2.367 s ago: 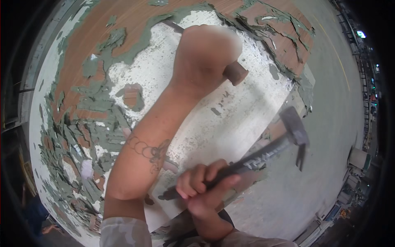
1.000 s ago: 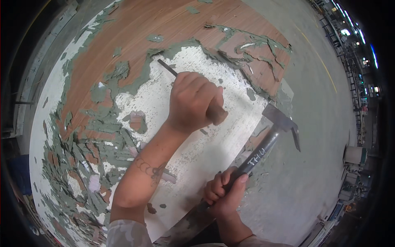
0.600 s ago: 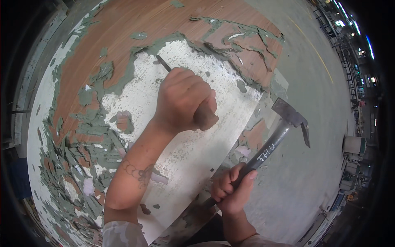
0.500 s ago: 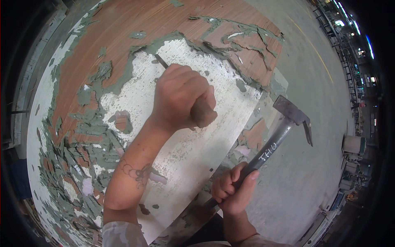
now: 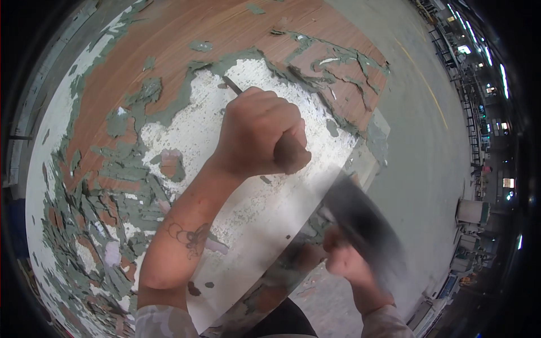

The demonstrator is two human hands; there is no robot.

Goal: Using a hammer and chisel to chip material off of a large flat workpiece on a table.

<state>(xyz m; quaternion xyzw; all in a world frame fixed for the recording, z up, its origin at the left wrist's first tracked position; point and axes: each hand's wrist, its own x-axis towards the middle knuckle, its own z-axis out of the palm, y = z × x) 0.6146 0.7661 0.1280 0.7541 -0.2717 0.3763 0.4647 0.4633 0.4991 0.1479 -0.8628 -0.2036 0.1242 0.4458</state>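
My left hand [image 5: 262,129] is closed round the brown handle of a chisel [image 5: 290,155]. The narrow metal blade sticks out past my fist toward the far left and lies low over the bared white patch, near the edge of the green layer. In my right hand [image 5: 345,260] is a claw hammer [image 5: 366,225], smeared by motion, to the right of the chisel handle and apart from it. Beneath both hands is a white panel [image 5: 248,225] with brown wood-grain covering [image 5: 225,25] and torn green filler [image 5: 163,112] still stuck on it.
Loose flakes of green and brown debris [image 5: 107,197] are heaped on the panel's left side. The panel's right edge runs diagonally beside a grey floor [image 5: 417,152] with a yellow line. A light bin [image 5: 472,212] and machinery stand at the far right.
The hammer has swung from pointing up and right to a blurred slant toward the panel, my right hand shifting right. My left hand keeps its grip on the chisel; the view has shifted slightly.
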